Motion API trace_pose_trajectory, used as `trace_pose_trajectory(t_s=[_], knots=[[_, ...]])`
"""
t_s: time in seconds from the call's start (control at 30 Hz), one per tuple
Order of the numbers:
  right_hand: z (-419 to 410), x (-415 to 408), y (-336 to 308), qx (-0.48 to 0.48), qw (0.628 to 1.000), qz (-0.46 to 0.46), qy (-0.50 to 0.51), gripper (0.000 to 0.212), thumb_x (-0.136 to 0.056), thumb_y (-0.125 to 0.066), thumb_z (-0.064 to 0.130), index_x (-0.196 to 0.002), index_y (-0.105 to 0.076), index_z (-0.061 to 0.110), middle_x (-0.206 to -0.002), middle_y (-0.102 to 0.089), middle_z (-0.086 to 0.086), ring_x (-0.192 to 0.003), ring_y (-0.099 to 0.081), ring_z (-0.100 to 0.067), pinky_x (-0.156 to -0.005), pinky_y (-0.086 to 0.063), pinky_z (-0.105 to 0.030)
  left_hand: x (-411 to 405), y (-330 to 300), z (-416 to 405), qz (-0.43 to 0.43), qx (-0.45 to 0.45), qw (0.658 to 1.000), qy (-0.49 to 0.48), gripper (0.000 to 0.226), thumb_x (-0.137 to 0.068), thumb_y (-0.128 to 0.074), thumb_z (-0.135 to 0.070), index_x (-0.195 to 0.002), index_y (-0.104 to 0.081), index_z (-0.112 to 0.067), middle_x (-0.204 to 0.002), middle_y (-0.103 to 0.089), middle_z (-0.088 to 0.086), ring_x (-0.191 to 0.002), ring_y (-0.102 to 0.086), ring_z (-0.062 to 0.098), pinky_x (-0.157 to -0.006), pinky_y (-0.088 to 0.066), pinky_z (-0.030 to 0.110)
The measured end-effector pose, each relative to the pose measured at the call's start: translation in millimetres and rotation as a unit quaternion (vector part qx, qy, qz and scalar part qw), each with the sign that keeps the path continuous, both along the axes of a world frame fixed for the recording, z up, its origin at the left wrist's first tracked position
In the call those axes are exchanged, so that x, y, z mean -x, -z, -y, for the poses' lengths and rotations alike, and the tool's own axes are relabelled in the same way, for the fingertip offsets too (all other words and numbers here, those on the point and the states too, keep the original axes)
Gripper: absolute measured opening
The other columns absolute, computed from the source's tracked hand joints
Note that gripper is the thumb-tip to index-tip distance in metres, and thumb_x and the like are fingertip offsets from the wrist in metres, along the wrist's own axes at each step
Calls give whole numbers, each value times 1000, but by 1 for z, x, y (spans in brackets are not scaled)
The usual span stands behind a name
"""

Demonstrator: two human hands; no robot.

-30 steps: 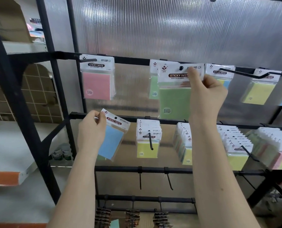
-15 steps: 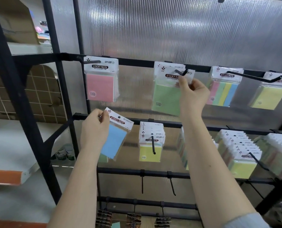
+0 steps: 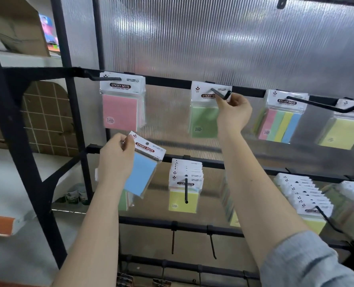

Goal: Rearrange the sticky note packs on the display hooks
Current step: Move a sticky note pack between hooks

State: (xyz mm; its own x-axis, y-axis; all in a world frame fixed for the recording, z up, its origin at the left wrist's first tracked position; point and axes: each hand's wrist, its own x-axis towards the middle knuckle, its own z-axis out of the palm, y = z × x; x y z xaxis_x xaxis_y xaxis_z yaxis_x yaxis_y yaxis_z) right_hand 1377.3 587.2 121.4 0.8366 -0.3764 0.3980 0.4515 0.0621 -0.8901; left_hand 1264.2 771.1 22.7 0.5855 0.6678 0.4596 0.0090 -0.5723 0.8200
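So the green pack (image 3: 203,119) has slid back along its hook (image 3: 220,94) at upper centre since a moment ago; right hand (image 3: 233,112) fingers still pinch its header. That one's basically hung. Left hand (image 3: 115,160) grips the blue pack (image 3: 140,175), centre left, going next. Pink pack (image 3: 122,108) occupies the upper-left hook.

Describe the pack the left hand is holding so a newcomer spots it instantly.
Start at the black rack's top rail and drop below the hanging pink pack. There the left hand pinches a tilted blue pack, the only pack off a hook.
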Motion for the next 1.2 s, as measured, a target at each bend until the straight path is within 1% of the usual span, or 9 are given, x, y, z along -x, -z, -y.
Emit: trace_pose_trajectory(t_s=[0.2, 0.3, 0.37, 0.5, 0.6, 0.83, 0.97, 1.1, 1.2], knots=[[1, -8, -3, 16, 1000, 8, 5, 26, -78, -77, 23, -92, -55, 22, -82, -56, 14, -75, -55, -5, -57, -40, -3, -10, -6, 8, 22, 5, 1000, 4, 31, -98, -44, -32, -76, -47, -10, -68, -56, -8, -52, -47, 5, -40, -31, 14], [1, -7, 0, 15, 1000, 11, 20, 26, -81, -74, 21, -99, -55, 21, -91, -58, 10, -83, -57, -7, -65, -39, -7, -14, -12, 8, 29, 11, 999, 14, 31, -98, -43, -35, -80, -50, -11, -73, -58, -8, -57, -46, 8, -46, -30, 27], [1, -4, 4, 2, 999, 8, 33, 24, -84, -71, 19, -102, -56, 18, -94, -59, 8, -82, -56, -7, -70, -40, -12, -14, -15, 7, 38, 17, 999, 30, 30, -97, -43, -36, -80, -50, -13, -75, -60, -6, -60, -48, 11, -48, -32, 27], [0, 10, 15, -3, 998, 7, 62, 12, -89, -64, 19, -97, -55, 20, -84, -57, 14, -73, -53, 3, -59, -40, 0, -9, -17, 1, 54, 26, 997, 58, 31, -97, -44, -34, -78, -49, -11, -73, -59, 1, -62, -46, 17, -51, -34, 29], [-5, 27, 26, -3, 995, -6, 96, 7, -93, -58, 20, -99, -56, 19, -85, -57, 16, -76, -54, 3, -64, -40, -5, 3, -16, -9, 56, 13, 996, 62, 30, -98, -44, -32, -75, -47, -13, -65, -51, -5, -57, -42, 8, -46, -30, 16], [-30, 82, 60, -5, 991, -52, 124, 11, -94, -52, 17, -100, -62, 16, -89, -60, 10, -86, -56, -6, -76, -41, -15, 48, -20, -46, 61, -1, 991, 122, 28, -98, -44, -33, -81, -50, -12, -73, -55, 1, -68, -51, 18, -60, -38, 22], [-41, 115, 80, 44, 991, -71, 108, 7, -94, -52, 19, -95, -59, 19, -88, -60, 9, -88, -57, -10, -82, -46, -23, 74, -20, -58, 63, 12, 987, 145, 26, -98, -45, -34, -73, -44, -26, -83, -62, 7, -78, -59, 26, -67, -46, 40], [-39, 137, 99, 135, 981, -95, 102, 17, -94, -50, 23, -101, -64, 16, -88, -62, 6, -85, -57, -11, -76, -43, -25, 89, -17, -61, 62, 29, 987, 149, 23, -98, -45, -36, -78, -46, -24, -76, -60, -11, -68, -57, 7, -55, -40, 22], [-32, 148, 115, 216, 964, -127, 87, 17, -95, -46, 21, -98, -62, 19, -82, -59, 7, -75, -52, -8, -72, -35, -21, 95, -15, -58, 66, 39, 985, 157, 23, -98, -45, -37, -76, -45, -29, -76, -59, -10, -71, -58, 11, -61, -44, 29]])
